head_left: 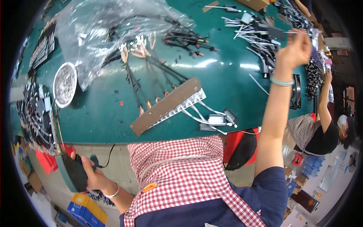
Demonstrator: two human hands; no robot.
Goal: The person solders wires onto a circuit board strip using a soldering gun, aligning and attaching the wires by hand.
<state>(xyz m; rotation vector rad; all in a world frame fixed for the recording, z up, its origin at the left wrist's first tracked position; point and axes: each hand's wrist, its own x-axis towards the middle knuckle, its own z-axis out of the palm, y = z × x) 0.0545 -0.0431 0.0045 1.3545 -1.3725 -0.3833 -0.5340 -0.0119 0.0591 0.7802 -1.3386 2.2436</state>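
My left hand [92, 174], low at the left, is wrapped round the black grip of a dark green hand tool [72, 172] with a long thin metal front end; its exact kind I cannot make out. Beside that front end stands a round white-rimmed dish [65, 85] with a shiny, crinkled inside. My right hand [295, 51] is raised at the far right, fingers pinched on a thin white lead [289, 32]. Near it lie a dark grey box [277, 33] and a pile of white and black cables [261, 41].
A brown bar with a white slotted strip [166, 106] lies before me, near grey parts with white cables [217, 120]. Clear plastic [90, 34] and black wires [185, 39] cover the back of the green table [227, 83]. Another person [321, 136] works at the right.
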